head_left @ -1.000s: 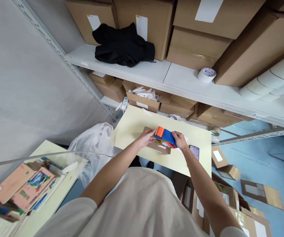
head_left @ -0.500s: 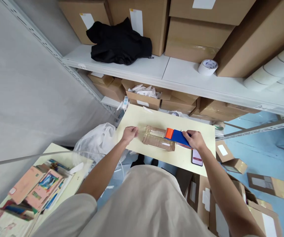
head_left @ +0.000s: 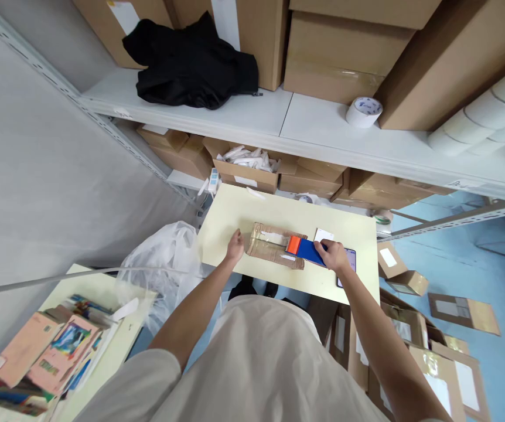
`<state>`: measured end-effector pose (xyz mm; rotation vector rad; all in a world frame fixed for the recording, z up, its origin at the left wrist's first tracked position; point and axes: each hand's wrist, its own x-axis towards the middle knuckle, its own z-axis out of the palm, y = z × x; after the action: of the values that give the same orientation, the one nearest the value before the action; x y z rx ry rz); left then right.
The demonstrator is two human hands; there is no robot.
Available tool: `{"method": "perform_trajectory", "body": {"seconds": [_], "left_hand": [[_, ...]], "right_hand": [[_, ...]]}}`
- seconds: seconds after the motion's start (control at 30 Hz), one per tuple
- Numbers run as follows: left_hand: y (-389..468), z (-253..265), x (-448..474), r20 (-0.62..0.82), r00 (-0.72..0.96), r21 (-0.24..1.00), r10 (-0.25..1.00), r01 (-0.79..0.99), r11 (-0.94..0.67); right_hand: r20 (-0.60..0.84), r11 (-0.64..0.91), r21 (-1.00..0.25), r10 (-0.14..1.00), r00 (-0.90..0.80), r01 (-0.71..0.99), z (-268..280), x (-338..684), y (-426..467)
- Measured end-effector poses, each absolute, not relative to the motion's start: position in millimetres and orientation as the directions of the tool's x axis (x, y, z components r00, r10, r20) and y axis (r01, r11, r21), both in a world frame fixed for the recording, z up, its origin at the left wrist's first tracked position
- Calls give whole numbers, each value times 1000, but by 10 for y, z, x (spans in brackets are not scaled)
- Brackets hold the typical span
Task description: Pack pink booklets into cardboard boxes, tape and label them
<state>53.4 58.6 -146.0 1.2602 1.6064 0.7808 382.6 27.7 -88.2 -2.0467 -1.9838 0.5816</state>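
A small brown cardboard package (head_left: 270, 253) with shiny tape and white patches lies on the pale yellow table (head_left: 217, 234). My right hand (head_left: 332, 256) grips what looks like a tape dispenser (head_left: 309, 251), with a blue body and an orange front part. Its orange end sits over the package's right half. Just off the package's left end is my left hand (head_left: 235, 246), fingers closed; anything between them is too small to make out. Beside my right wrist lies a phone (head_left: 350, 261), partly covered by the hand and arm. A white card (head_left: 324, 234) lies just behind that hand.
Behind the table, a shelf (head_left: 318, 117) carries cartons, a black garment (head_left: 195, 67) and a tape roll (head_left: 364, 112). An open box of white items (head_left: 248, 167) stands below. A plastic bag (head_left: 160, 264) hangs at left. Cartons (head_left: 441, 357) crowd the right floor.
The dispenser in my right hand has moved slightly left over the package, uncovering the white card. My left hand has turned upright and stays closed. The camera view has shifted a little.
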Motion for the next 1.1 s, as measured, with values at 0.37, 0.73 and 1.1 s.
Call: {"method": "perform_trajectory", "body": {"seconds": [0.37,0.73,1.1], "left_hand": [[876,-1115,910,-103,713,297,694,688,-662],[931,-1141,488,-185,701,200,689,713,-672],[676,-1202,1321,-179,823,207,539,567,-798]], "right_hand": [[-156,-28,-499,986,-58,866,-808,3661,449],[-276,-110,-374,961,3,921,-1092,4176,343],[-383,-93,-365,922,-58,926,-1261,3831,481]]}}
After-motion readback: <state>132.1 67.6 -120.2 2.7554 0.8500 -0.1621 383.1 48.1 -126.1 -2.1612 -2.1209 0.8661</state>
